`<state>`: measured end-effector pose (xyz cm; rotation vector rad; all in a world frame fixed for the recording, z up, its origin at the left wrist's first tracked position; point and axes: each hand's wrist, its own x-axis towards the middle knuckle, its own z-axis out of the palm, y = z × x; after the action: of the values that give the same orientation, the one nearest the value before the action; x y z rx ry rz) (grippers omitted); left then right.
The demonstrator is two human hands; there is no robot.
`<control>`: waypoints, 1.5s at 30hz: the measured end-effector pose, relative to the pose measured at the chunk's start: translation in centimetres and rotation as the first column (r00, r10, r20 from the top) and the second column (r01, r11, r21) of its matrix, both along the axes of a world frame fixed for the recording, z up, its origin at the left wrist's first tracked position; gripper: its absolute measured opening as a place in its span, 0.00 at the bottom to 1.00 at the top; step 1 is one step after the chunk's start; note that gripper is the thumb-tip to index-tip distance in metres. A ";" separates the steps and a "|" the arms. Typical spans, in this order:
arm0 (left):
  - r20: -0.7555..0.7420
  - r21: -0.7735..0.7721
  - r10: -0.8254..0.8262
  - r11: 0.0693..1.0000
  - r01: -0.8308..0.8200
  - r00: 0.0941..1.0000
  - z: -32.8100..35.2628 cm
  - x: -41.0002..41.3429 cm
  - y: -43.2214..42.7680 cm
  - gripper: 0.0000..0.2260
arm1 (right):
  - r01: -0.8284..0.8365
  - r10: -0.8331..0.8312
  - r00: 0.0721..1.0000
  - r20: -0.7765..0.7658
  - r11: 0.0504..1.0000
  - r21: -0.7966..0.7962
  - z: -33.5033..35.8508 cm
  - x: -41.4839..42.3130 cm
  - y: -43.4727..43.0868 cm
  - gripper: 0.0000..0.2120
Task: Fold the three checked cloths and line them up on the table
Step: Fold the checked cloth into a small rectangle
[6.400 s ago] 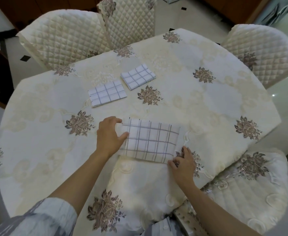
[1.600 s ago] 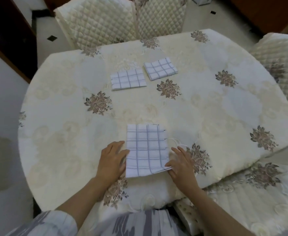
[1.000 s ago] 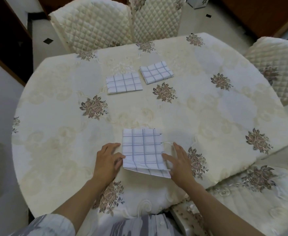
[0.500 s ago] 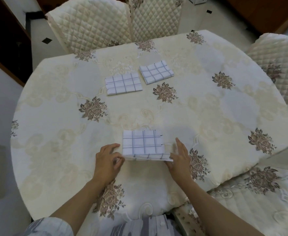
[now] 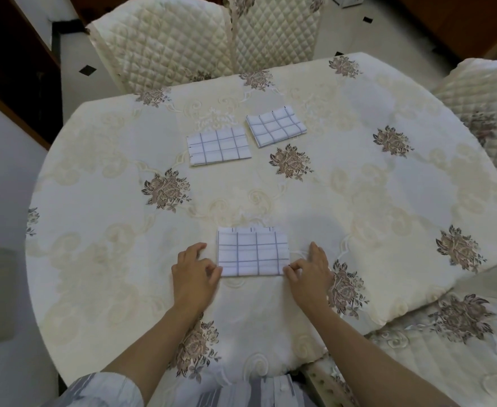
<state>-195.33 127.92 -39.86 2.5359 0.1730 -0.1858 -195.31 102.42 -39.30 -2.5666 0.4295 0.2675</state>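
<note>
A white cloth with a grey check (image 5: 253, 251) lies folded into a small rectangle on the table near me. My left hand (image 5: 194, 273) pinches its near left corner. At the near right corner, the fingertips of my right hand (image 5: 308, 271) are closed on the cloth. Two more folded checked cloths lie side by side at the far middle of the table: one on the left (image 5: 219, 145), set square, and one on the right (image 5: 275, 126), turned slightly.
The round table (image 5: 94, 230) carries a cream cloth with brown flower prints. Quilted cream chairs stand at the far side (image 5: 165, 45), at the right (image 5: 482, 107) and at the near right (image 5: 446, 356). A dark cabinet (image 5: 9, 69) stands at the left.
The near cloth went from a tall rectangle to half that length: both hands lifted its near edge and folded it away from me. The two far cloths stayed put.
</note>
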 end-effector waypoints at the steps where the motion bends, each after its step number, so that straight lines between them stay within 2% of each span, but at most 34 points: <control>1: -0.007 0.008 0.001 1.000 -0.001 1.000 0.1 0.1 -0.1 0.08 | 0.005 -0.005 1.000 0.004 1.000 0.004 0.0 0.0 0.1 0.06; 18: -0.085 0.249 0.002 0.968 0.020 0.996 0.0 1.2 -1.6 0.12 | 0.000 0.000 1.000 -0.003 0.991 -0.133 -0.8 1.0 0.9 0.10; 24: -0.030 0.285 -0.002 0.958 0.010 1.000 0.1 1.2 -1.8 0.07 | 0.003 -0.004 1.000 -0.008 0.992 -0.127 -0.5 1.0 1.0 0.08; 25: -0.012 0.287 -0.012 0.958 0.015 1.000 0.1 1.2 -1.7 0.09 | 0.009 -0.008 1.000 0.003 0.994 -0.113 -0.3 1.0 1.0 0.07; 26: -0.004 0.292 -0.034 0.956 0.034 0.999 0.1 1.3 -1.6 0.14 | 0.010 -0.008 1.000 0.018 0.995 -0.100 -0.2 1.1 0.9 0.09; 28: 0.000 0.308 -0.122 0.944 0.116 0.993 0.2 1.6 -1.5 0.22 | -0.054 0.060 0.997 0.048 0.991 -0.121 0.0 1.3 0.9 0.21; 30: 0.016 0.346 -0.228 0.915 0.208 0.974 0.2 1.9 -1.6 0.23 | -0.208 0.222 0.973 0.066 0.962 -0.177 0.2 1.5 1.4 0.28; 33: -0.005 0.394 -0.303 0.875 0.280 0.953 0.5 2.4 -1.8 0.21 | -0.379 0.394 0.918 0.032 0.900 -0.215 0.0 2.0 2.5 0.29; 36: -0.080 0.418 -0.317 0.850 0.321 0.945 0.9 2.8 -1.8 0.22 | -0.426 0.417 0.905 -0.088 0.874 -0.234 0.0 2.3 3.8 0.37; 39: -0.138 0.415 -0.322 0.840 0.349 0.937 1.4 3.3 -1.6 0.32 | -0.455 0.425 0.889 -0.171 0.859 -0.233 0.4 2.8 5.0 0.42; 42: -0.216 0.438 -0.315 0.815 0.380 0.924 1.7 3.8 -1.5 0.38 | -0.466 0.427 0.882 -0.198 0.853 -0.236 0.5 3.4 6.1 0.43; 45: -0.249 0.447 -0.288 0.813 0.374 0.925 1.6 4.3 -1.4 0.43 | -0.480 0.451 0.877 -0.165 0.815 -0.323 0.7 3.9 7.0 0.44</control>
<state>-191.08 126.55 -38.29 3.0433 -0.1932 -0.5638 -191.39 109.38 -38.62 -3.0017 -0.1606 0.5113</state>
